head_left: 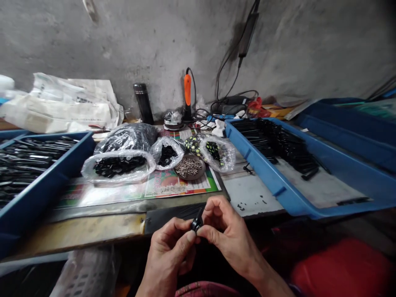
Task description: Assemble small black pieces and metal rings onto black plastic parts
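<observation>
At the front edge of the bench, my left hand (pixel 173 243) and my right hand (pixel 227 235) meet around a small black plastic part (pixel 196 224). Thumb and fingers of both hands pinch it, and a thin dark shaft sticks up from its rounded end. Just beyond lie a round dish of small metal screws (pixel 189 167) and a plastic bag of black round pieces (pixel 119 167). Beside the dish stand a smaller bag of black pieces (pixel 167 154) and a bag of black and yellow-green pieces (pixel 218 153).
On the left, a blue tray (pixel 83 144) holds long black parts. A second blue tray (pixel 266 181) with black parts stands to the right. Behind are an orange-handled tool (pixel 187 88), a dark flask (pixel 143 103) and loose cables. A red object (pixel 343 268) is low at right.
</observation>
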